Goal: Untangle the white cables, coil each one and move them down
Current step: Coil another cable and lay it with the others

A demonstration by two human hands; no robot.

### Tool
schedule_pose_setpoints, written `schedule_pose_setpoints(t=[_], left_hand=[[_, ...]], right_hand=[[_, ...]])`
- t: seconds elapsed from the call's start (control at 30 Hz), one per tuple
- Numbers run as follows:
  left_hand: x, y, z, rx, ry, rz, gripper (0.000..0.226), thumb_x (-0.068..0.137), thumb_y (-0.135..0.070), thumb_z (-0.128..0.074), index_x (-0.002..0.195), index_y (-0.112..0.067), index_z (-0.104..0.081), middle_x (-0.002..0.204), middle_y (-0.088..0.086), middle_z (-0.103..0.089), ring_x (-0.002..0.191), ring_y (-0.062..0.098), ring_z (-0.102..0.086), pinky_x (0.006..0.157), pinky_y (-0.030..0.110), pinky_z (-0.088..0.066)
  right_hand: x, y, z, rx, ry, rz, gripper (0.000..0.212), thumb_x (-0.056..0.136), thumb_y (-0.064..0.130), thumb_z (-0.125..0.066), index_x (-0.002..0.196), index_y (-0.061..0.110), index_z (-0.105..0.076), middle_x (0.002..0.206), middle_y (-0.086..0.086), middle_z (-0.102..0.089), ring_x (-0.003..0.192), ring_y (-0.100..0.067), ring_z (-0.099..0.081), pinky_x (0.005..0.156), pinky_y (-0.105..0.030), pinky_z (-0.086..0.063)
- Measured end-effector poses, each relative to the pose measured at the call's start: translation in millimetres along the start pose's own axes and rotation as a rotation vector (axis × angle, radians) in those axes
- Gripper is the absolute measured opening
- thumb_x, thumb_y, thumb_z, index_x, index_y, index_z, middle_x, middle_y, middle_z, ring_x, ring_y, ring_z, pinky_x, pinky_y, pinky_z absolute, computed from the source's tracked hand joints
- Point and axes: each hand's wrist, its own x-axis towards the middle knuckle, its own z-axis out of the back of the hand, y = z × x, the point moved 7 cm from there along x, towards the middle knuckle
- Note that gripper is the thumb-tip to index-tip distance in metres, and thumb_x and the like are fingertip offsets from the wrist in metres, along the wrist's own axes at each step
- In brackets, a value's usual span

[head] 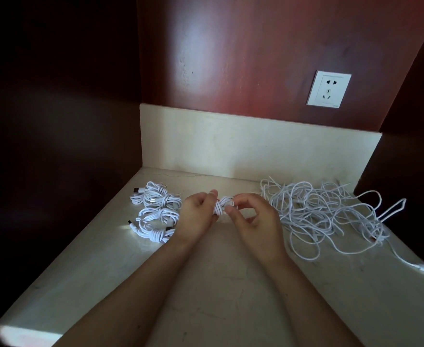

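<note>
With the left hand (pixel 197 213) and right hand (pixel 251 216) both pinching a small coiled cable (pixel 223 206) at frame centre, a loose grip could let its wrap spring open, or snag the tangled pile (pixel 326 211) at right.

The white cables (pixel 313 209) look like smooth plastic-coated cord with a slight sheen, same for the coiled bundles (pixel 155 211). The table (pixel 218 284) is pale polished stone, faintly scuffed. Back wall (pixel 256 58) is glossy reddish wood, and the socket plate (pixel 329 88) is shiny white plastic.
</note>
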Motion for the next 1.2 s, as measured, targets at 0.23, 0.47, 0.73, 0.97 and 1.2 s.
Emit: schedule_pose_setpoints(t=[0.23,0.47,0.73,0.97,1.2], left_hand=[[-1,-1,-10,0.092,0.099,-0.132,0.039,0.087,-0.045,-0.068,0.062,-0.021,-0.051,0.052,-0.008,-0.048,0.051,0.009,-0.042,0.057,0.028,-0.037],[-3,2,-13,0.308,0.110,-0.219,0.025,0.084,-0.048,-0.069,0.077,-0.027,-0.057,0.068,-0.010,-0.055,0.058,0.001,-0.044,0.056,0.020,-0.036],[-3,-4,-11,0.329,0.231,-0.263,0.041,0.077,-0.065,-0.061,0.082,-0.024,-0.060,0.067,-0.008,-0.057,0.062,0.007,-0.049,0.061,0.035,-0.044],[-22,-12,16,0.364,0.413,-0.259,0.031,0.085,-0.015,-0.072,0.106,-0.030,-0.054,0.095,-0.002,-0.060,0.079,0.007,-0.057,0.076,0.027,-0.048],[-54,-19,85,0.487,0.358,-0.477,0.025,0.077,-0.020,-0.080,0.097,-0.027,-0.069,0.094,-0.011,-0.070,0.086,0.009,-0.067,0.077,0.034,-0.055]], right_hand=[[2,-23,-5,0.355,-0.016,-0.262,0.019,0.093,0.005,-0.062,0.089,0.023,-0.060,0.086,0.007,-0.066,0.085,-0.013,-0.065,0.068,-0.045,-0.057],[2,-25,-7,0.478,0.104,-0.293,0.027,0.095,0.001,-0.058,0.109,0.023,-0.065,0.097,-0.008,-0.068,0.087,-0.013,-0.069,0.062,-0.034,-0.059],[6,-21,2,0.463,0.097,-0.285,0.021,0.084,-0.006,-0.069,0.087,0.014,-0.074,0.081,0.000,-0.075,0.077,-0.018,-0.071,0.070,-0.038,-0.058],[-2,-13,-11,0.439,0.227,-0.308,0.034,0.078,-0.015,-0.067,0.088,0.016,-0.074,0.074,-0.003,-0.073,0.067,-0.017,-0.069,0.069,-0.035,-0.055],[-29,19,-56,0.391,0.460,-0.123,0.017,0.067,0.012,-0.076,0.080,0.023,-0.074,0.079,-0.002,-0.074,0.071,-0.010,-0.068,0.065,-0.021,-0.051]])
